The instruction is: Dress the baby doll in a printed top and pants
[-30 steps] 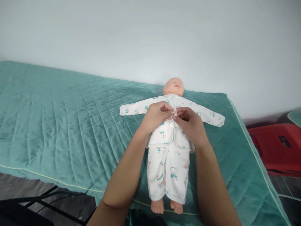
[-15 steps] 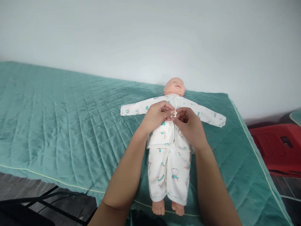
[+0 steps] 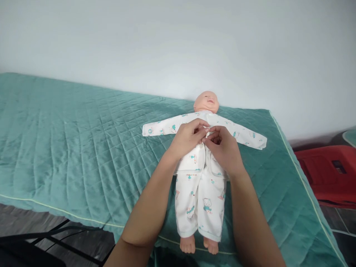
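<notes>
A baby doll (image 3: 206,102) lies on its back, head toward the wall, its feet at the near edge of the green quilted cover (image 3: 111,148). It wears a white printed jacket (image 3: 191,161) with both sleeves spread wide, and matching trousers (image 3: 186,207). My left hand (image 3: 191,137) pinches the jacket's front edge at the chest. Right beside it, my right hand (image 3: 221,146) pinches the opposite front edge, and the fingertips of both hands nearly meet. The fingers partly hide the front opening. Below them the lower jacket front hangs slightly apart.
A pale wall (image 3: 139,48) runs behind the covered table. On the right stands a red plastic chair (image 3: 328,174), with the edge of a green surface (image 3: 349,137) behind it. Black metal bars (image 3: 66,248) show at the lower left.
My left hand has shifted slightly to the right and its fingers now cover more of the jacket's front edge. My right hand has barely moved.
</notes>
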Motion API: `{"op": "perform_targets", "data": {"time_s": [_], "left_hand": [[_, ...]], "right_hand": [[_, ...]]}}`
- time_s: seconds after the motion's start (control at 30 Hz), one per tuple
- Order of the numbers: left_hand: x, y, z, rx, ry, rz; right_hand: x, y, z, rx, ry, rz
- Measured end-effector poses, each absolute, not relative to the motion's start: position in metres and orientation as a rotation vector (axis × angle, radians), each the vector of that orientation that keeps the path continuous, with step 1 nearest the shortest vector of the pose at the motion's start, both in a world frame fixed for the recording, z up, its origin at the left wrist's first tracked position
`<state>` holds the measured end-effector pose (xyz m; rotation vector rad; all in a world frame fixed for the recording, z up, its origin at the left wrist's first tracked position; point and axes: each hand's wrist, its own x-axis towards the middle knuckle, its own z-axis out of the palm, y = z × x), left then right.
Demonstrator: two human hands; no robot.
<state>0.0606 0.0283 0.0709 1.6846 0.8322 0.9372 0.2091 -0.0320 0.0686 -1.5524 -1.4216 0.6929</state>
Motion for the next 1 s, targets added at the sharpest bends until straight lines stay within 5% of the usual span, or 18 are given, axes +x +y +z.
{"op": "perform_targets", "data": {"time_s": [1.0], "left_hand": [[0.055, 0.031, 0.0694, 1.533, 0.796, 0.902]], "right_hand": [[0.2117, -0.0356, 0.0668, -1.471, -1.343, 0.777]]}}
